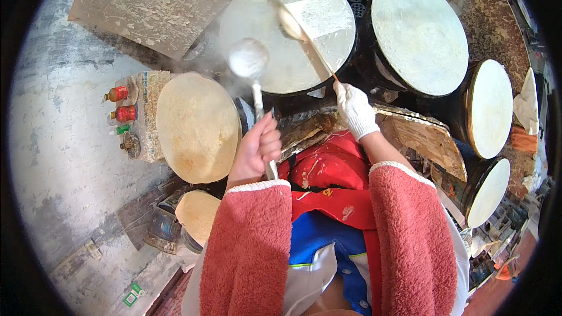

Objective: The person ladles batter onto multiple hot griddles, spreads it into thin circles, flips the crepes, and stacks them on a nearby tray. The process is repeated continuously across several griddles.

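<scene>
My left hand is bare and closed around the pale handle of a ladle. Its round bowl looks whitish and slightly blurred over the left edge of a large round griddle. A white knitted glove covers my right hand. That hand grips the thin stick of a wooden batter spreader, whose broad pale head is over the griddle's middle. Wet whitish batter coats the griddle, with a shinier patch right of the spreader. Whether the spreader's head touches the batter I cannot tell.
More round griddles with pale sheets stand at right, including a large one. A tan round flatbread lies at left, near red-labelled bottles. A stained board is at the far left. Steam drifts beside the ladle.
</scene>
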Demonstrator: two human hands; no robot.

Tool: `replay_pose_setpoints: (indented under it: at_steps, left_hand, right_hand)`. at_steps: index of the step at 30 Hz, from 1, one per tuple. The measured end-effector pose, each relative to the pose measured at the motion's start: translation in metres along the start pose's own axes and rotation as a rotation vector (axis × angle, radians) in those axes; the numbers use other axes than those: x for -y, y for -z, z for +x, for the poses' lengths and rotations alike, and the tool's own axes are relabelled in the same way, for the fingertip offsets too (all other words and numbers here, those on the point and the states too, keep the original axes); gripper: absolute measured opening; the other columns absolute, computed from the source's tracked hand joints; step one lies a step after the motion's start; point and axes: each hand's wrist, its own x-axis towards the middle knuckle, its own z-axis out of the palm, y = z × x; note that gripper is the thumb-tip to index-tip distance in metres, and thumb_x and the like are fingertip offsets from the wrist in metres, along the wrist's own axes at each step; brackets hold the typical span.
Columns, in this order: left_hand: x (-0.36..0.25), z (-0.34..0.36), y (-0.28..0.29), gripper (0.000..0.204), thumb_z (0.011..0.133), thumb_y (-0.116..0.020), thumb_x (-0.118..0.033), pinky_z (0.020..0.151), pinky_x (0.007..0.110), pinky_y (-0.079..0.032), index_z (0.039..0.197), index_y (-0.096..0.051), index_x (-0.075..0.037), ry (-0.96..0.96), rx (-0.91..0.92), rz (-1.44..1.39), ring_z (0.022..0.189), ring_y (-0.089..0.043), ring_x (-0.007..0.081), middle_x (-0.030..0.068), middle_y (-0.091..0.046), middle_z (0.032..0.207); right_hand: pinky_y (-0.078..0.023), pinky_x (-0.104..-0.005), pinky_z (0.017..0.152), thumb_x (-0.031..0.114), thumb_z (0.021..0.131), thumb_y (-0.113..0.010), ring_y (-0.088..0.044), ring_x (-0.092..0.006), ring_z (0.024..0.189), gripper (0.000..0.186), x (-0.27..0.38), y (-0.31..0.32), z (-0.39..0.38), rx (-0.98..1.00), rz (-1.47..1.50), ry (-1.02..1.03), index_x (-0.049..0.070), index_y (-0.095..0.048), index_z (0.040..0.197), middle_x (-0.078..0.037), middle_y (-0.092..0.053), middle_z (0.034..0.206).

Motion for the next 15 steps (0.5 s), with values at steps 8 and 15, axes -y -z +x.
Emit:
replay_pose_setpoints:
  at_steps: [8,15]
  left_hand:
    - [-0.05,0.035,-0.018,0.026,0.102,-0.045,-0.027,0.041,0.022,-0.029,0.086,-0.052,-0.008,-0.154,0.018,0.164,0.043,-0.03,0.0037,-0.0075,-0.031,0.057]
    - [-0.062,0.04,-0.02,0.024,0.101,-0.046,-0.025,0.042,0.023,-0.028,0.082,-0.046,-0.011,-0.296,-0.236,0.301,0.043,-0.03,0.0041,-0.0075,-0.031,0.056]
  right_hand:
    - [-0.047,-0.044,0.085,0.044,0.097,-0.045,-0.061,-0.0404,0.1,0.047,0.007,0.019,0.03,-0.086,-0.087,-0.131,0.003,-0.065,0.109,-0.026,-0.065,0.1]
    - [-0.047,-0.047,0.083,0.044,0.096,-0.044,-0.061,-0.0413,0.095,0.047,0.017,0.009,-0.015,0.1,-0.147,-0.03,0.002,-0.067,0.097,-0.026,-0.064,0.094]
